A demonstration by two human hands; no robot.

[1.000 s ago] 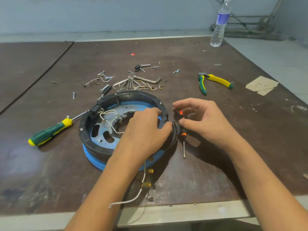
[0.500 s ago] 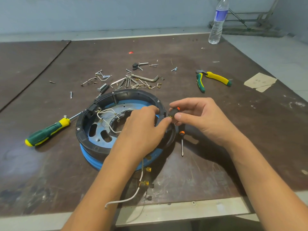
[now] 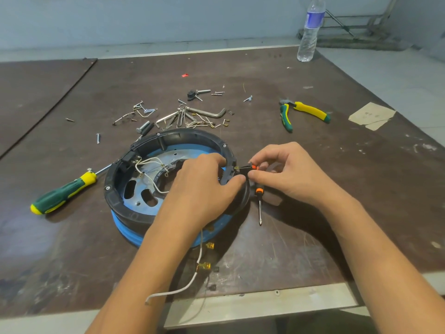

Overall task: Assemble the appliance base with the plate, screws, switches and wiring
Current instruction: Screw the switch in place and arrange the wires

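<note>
Head view: left hand (image 3: 204, 186) reached over the base (image 3: 125, 203), fingers curled over its right rim, thumb outside, gripping it. Right hand (image 3: 286, 174) pinched a small black-and-orange switch (image 3: 245, 169) between thumb and fingertips, right at the rim's outer side. Base sat mid-table, a black ring on blue with the metal plate (image 3: 142, 179) inside. A white wire (image 3: 192, 278) trailed to the near edge. Small screwdriver (image 3: 259, 206) lay just right of base, green screwdriver (image 3: 62, 192) left. Screws (image 3: 178, 116) were scattered beyond, pliers (image 3: 303, 110) far right, bottle (image 3: 310, 30) at the far edge. Worn brown table (image 3: 313, 237), pale wall behind.
</note>
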